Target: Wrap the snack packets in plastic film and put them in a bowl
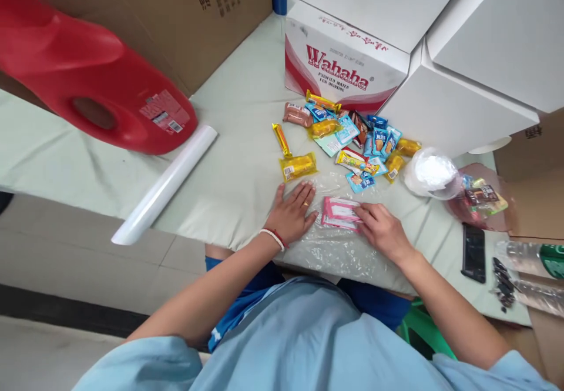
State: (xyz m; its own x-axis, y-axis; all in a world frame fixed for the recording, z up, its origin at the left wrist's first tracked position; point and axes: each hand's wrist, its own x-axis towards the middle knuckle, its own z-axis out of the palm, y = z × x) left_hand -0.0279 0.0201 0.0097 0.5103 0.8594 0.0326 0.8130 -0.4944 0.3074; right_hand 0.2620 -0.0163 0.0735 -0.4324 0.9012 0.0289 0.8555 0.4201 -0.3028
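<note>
My left hand (291, 213) lies flat with its fingers spread, on the left edge of a clear plastic sheet or bag (326, 256). On that plastic are pink-edged white cards or flat packets (341, 210), one partly over another. The fingertips of my right hand (384, 229) close on their right end, and the thumb is partly hidden. Just beyond my hands lie wrapped snacks: a yellow-wrapped one (298, 167), a thin yellow stick pack (282, 140), a blue sachet (360, 181) and several more in a loose pile.
A red jug (132, 91) and a white roll (165, 185) lie at the left. Behind the snacks stand a Wahaha carton (343, 62) and white boxes (467, 91). To the right are a white bundle in clear plastic (432, 172), a reddish dish (506, 211), a phone (474, 253) and bottles (524, 260).
</note>
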